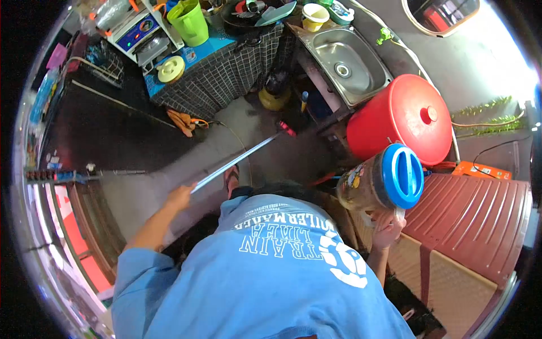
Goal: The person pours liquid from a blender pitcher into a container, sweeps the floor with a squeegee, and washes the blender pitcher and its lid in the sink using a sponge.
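Observation:
My left hand [179, 198] is closed around the near end of a long light-coloured stick [234, 163]. The stick slants away over the grey floor, and a small red piece [287, 129] shows at its far end. On the other side, my right hand [388, 227] grips the handle of a see-through pitcher [361, 185] with a blue lid [403, 176]. The pitcher is tilted, beside a large red lidded drum [398, 121]. What is inside the pitcher cannot be made out clearly.
A steel sink [353, 65] stands beyond the drum. Brown ridged plastic furniture [468, 220] is at the right. A green jug [189, 24] and a yellow lidded container [170, 69] sit on the blue-topped counter [212, 48]. An orange cloth [183, 122] hangs near the tiled counter front.

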The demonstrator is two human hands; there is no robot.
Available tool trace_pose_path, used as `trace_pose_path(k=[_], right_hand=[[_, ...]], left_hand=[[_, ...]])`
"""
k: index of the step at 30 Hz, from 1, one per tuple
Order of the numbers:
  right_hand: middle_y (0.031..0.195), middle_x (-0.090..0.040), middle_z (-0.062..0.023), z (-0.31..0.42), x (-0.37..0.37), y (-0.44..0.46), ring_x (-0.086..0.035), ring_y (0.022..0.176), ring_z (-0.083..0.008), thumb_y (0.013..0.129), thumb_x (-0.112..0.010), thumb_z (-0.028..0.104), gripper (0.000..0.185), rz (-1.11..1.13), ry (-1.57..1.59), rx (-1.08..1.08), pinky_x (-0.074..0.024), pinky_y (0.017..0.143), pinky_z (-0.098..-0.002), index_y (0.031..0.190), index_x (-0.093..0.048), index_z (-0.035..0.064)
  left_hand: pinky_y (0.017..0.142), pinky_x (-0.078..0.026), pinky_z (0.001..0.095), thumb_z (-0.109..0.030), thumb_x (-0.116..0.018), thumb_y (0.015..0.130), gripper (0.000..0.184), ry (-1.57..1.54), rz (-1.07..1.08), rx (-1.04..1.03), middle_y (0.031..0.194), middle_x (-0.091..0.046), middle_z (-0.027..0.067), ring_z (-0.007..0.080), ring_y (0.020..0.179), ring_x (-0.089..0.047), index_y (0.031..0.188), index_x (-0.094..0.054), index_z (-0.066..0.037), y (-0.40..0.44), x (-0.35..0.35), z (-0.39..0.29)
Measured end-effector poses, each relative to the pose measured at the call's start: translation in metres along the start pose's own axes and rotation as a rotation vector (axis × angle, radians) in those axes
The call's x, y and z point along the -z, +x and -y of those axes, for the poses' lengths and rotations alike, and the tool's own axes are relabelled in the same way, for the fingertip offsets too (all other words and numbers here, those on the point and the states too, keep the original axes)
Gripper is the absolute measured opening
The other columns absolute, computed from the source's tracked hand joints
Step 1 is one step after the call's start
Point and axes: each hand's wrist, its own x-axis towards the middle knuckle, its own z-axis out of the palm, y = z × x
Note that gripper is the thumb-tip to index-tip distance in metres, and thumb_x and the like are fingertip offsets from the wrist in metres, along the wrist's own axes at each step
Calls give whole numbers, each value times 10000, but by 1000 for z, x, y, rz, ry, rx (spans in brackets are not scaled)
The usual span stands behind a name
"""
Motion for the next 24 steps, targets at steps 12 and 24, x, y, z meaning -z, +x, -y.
trace_pose_path(k=[12,24], right_hand=[[451,-362,-32,-2,-175,-36,-343,390,-133,979,-428,306,464,-202,-75,163,-322,445,-277,559,-393,111],[393,-376,-40,13,-268,-104,-398,360,-170,901,-477,276,444,-346,-70,143,-506,528,-385,498,-443,92]], left_hand=[[954,-461,484,5,-491,844,757,555,160,-147,1103,-642,197,366,1070,-603,1521,-290,-266,46,162,321],[695,-525,496,-162,-470,913,469,448,-67,-825,881,-676,216,394,829,-669,1370,-463,-55,280,148,139]])
